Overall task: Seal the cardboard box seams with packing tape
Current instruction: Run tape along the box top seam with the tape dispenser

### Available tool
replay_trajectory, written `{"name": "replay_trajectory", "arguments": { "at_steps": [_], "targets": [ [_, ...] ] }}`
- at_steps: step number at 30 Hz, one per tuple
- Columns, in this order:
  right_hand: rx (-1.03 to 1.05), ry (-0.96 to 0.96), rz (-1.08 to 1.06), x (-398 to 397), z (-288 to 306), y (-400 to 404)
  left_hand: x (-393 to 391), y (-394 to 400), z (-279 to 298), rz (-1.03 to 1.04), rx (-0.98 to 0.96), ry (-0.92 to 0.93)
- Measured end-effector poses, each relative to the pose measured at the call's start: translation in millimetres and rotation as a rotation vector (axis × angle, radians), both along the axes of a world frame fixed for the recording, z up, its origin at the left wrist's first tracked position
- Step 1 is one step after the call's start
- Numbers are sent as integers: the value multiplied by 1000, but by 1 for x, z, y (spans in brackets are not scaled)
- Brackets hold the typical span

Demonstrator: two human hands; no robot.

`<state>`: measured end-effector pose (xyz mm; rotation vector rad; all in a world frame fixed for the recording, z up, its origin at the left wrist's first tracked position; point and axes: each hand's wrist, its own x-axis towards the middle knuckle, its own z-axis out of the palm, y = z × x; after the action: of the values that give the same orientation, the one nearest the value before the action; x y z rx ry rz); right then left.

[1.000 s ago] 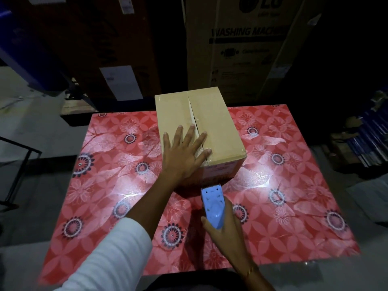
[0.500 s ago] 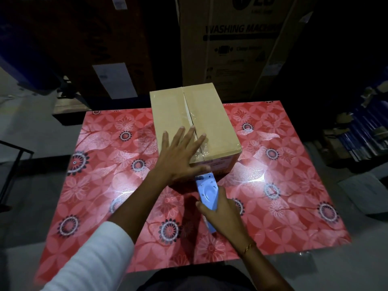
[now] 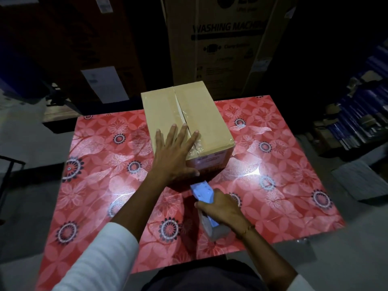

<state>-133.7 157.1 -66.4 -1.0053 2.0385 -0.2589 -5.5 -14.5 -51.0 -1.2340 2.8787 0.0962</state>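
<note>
From my remote feed I see only the wearer's arms and a strip of the torso. The left arm carries a white long sleeve of a finely ribbed or textured knit, pushed up so the forearm is bare; it fills the lower left of the frame. A sliver of the same white cloth shows at the lower right corner on the other arm. On the right wrist sits a thin gold-coloured bracelet. Both hands, left hand and right hand, are bare, without gloves. At the bottom centre a dark garment covers the body.
</note>
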Motion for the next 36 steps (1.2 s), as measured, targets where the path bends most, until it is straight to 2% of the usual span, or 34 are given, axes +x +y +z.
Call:
{"name": "replay_trajectory", "arguments": {
  "at_steps": [4, 7, 9, 10, 12, 17, 19, 24, 30, 33, 36],
  "targets": [
    [-55, -149, -152, -17, -11, 22, 6, 10, 4, -15, -8, 67],
    [-139, -398, -357, -42, -15, 31, 6, 33, 12, 51, -59, 333],
    [-209, -536, -403, -55, -15, 37, 2, 57, 11, 89, -194, 535],
    [-238, -590, -422, -62, -16, 40, -1, 72, 7, 91, -190, 593],
    [-277, -673, -472, -74, -20, 45, -12, 102, 0, 102, 48, 644],
    [-332, -764, -512, -96, -27, 57, -60, 139, -18, 504, 1201, 699],
    [-370, -788, -500, -106, -27, 61, -80, 144, -26, 588, 1444, 796],
    [-401, -750, -505, -135, -29, 66, -112, 145, -36, 746, 1464, 936],
    [-426, -572, -483, -175, -37, 61, -158, 149, -47, 804, 1436, 1028],
    [-448, -443, -390, -191, -39, 56, -178, 152, -53, 865, 1367, 1051],
    [-447, -216, -243, -205, -44, 49, -196, 153, -59, 939, 1287, 1073]
  ]
}}
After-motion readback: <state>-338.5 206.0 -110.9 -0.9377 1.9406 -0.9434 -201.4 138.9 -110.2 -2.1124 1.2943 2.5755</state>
